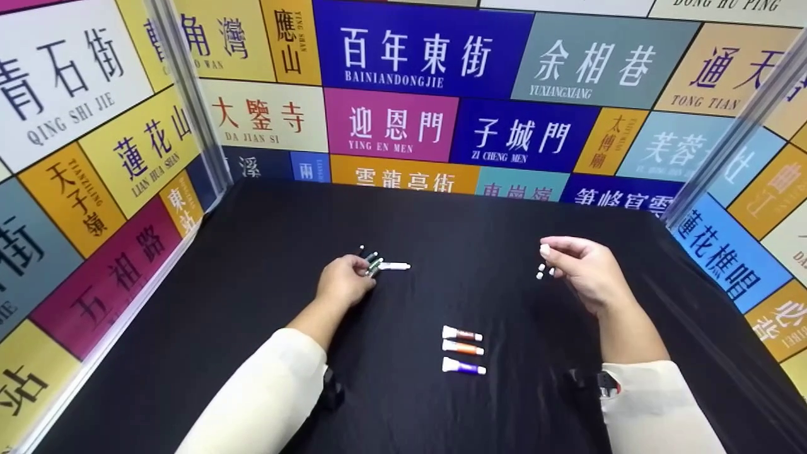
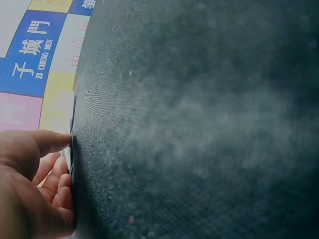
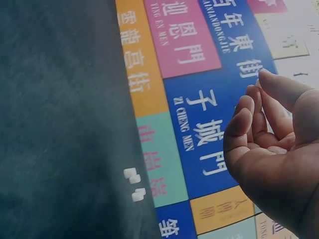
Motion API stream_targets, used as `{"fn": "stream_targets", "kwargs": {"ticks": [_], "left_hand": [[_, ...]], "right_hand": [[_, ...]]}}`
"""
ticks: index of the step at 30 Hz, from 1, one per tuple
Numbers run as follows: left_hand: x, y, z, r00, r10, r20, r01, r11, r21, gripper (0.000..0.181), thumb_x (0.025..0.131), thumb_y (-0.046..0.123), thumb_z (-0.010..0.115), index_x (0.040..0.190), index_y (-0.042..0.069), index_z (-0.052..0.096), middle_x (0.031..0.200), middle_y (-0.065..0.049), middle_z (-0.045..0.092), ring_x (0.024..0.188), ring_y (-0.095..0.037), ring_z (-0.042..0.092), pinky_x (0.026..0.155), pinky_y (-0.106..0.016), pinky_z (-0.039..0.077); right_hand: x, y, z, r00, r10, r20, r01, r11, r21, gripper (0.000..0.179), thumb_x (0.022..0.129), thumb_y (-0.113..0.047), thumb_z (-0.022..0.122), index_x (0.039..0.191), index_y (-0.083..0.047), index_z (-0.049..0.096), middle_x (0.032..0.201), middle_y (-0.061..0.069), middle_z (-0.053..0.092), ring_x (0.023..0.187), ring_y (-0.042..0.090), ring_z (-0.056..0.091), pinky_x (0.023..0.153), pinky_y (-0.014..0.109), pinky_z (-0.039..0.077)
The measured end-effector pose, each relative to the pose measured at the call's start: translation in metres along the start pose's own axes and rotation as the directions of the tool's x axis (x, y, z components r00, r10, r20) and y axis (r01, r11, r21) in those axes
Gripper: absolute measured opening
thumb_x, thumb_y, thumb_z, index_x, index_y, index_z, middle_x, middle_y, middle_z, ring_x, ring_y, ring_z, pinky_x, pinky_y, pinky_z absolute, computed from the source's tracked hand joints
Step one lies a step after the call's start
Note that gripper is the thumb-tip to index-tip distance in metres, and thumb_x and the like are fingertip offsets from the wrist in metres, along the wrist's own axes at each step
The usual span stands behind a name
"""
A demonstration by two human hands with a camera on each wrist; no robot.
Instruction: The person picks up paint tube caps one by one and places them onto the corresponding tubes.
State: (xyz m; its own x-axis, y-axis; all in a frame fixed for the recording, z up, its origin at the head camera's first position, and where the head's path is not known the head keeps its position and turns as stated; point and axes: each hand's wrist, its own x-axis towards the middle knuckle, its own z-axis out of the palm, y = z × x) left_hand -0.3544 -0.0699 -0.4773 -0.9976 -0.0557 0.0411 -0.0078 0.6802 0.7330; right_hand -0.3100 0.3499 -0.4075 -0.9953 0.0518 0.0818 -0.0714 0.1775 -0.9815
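At the table's left middle, my left hand (image 1: 345, 277) has thumb and fingers at a small group of paint tubes, pinching a green one (image 1: 374, 267). A white paint tube (image 1: 396, 266) points right from the group; my fingers partly hide the darker ones. In the left wrist view, the left hand's thumb (image 2: 52, 141) and fingers close low against the cloth. My right hand (image 1: 589, 271) is raised on the right, pinching a small white block (image 1: 545, 250) between thumb and fingertips. Below it, several small white blocks (image 3: 130, 173) lie on the cloth.
Three paint tubes lie in a column at the front middle: brown (image 1: 463, 334), orange (image 1: 463, 347) and purple (image 1: 464, 366). Black cloth (image 1: 403, 391) covers the table. Printed sign panels (image 1: 391, 126) wall it at the back and sides.
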Motion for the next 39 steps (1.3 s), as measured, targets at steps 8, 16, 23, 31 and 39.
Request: {"fn": "stream_targets", "kwargs": {"ticks": [8, 16, 23, 31, 39], "left_hand": [[0.002, -0.002, 0.002, 1.000, 0.016, 0.009, -0.016, 0.999, 0.035, 0.024, 0.083, 0.017, 0.088, 0.104, 0.012, 0.080, 0.099, -0.001, 0.081, 0.100, -0.023, 0.074, 0.098, -0.040, 0.056], [0.000, 0.002, 0.001, 0.999, 0.018, 0.031, -0.020, 0.996, 0.088, 0.022, 0.083, 0.018, 0.086, 0.105, 0.014, 0.084, 0.098, -0.001, 0.082, 0.102, -0.026, 0.074, 0.098, -0.042, 0.057], [-0.004, 0.009, -0.001, 1.000, 0.031, 0.000, -0.031, 1.000, -0.003, 0.021, 0.084, 0.016, 0.082, 0.105, 0.014, 0.084, 0.100, -0.001, 0.083, 0.099, -0.022, 0.075, 0.096, -0.040, 0.058], [-0.012, 0.023, 0.000, 0.991, 0.124, -0.055, -0.129, 0.985, -0.111, 0.018, 0.085, 0.011, 0.080, 0.102, 0.012, 0.083, 0.092, 0.001, 0.081, 0.088, -0.016, 0.073, 0.088, -0.033, 0.058], [-0.022, 0.037, 0.005, 0.976, 0.199, -0.086, -0.211, 0.961, -0.176, 0.019, 0.086, 0.012, 0.080, 0.105, 0.013, 0.084, 0.089, 0.003, 0.079, 0.081, -0.010, 0.068, 0.080, -0.027, 0.056]], "right_hand": [[-0.009, -0.018, 0.005, 0.998, -0.065, 0.003, 0.065, 0.997, 0.043, 0.012, 0.096, -0.010, 0.080, 0.105, -0.019, 0.083, 0.088, -0.007, 0.077, 0.073, 0.007, 0.068, 0.068, 0.019, 0.060], [-0.016, -0.024, 0.011, 0.994, -0.101, 0.031, 0.100, 0.995, 0.027, 0.014, 0.096, -0.008, 0.079, 0.106, -0.017, 0.083, 0.090, -0.006, 0.080, 0.078, 0.008, 0.070, 0.070, 0.019, 0.060], [-0.026, -0.032, 0.017, 0.986, -0.161, 0.046, 0.161, 0.987, -0.003, 0.017, 0.096, -0.004, 0.077, 0.108, -0.015, 0.083, 0.094, -0.008, 0.080, 0.076, 0.009, 0.069, 0.072, 0.021, 0.060], [-0.040, -0.050, 0.029, 0.971, -0.232, 0.063, 0.235, 0.971, -0.036, 0.017, 0.094, 0.002, 0.077, 0.110, -0.002, 0.081, 0.092, -0.006, 0.080, 0.072, 0.011, 0.069, 0.069, 0.022, 0.059], [-0.052, -0.064, 0.038, 0.952, -0.288, 0.105, 0.298, 0.949, -0.100, 0.017, 0.094, 0.003, 0.077, 0.111, 0.004, 0.078, 0.092, -0.005, 0.080, 0.073, 0.011, 0.071, 0.070, 0.024, 0.061]]}}
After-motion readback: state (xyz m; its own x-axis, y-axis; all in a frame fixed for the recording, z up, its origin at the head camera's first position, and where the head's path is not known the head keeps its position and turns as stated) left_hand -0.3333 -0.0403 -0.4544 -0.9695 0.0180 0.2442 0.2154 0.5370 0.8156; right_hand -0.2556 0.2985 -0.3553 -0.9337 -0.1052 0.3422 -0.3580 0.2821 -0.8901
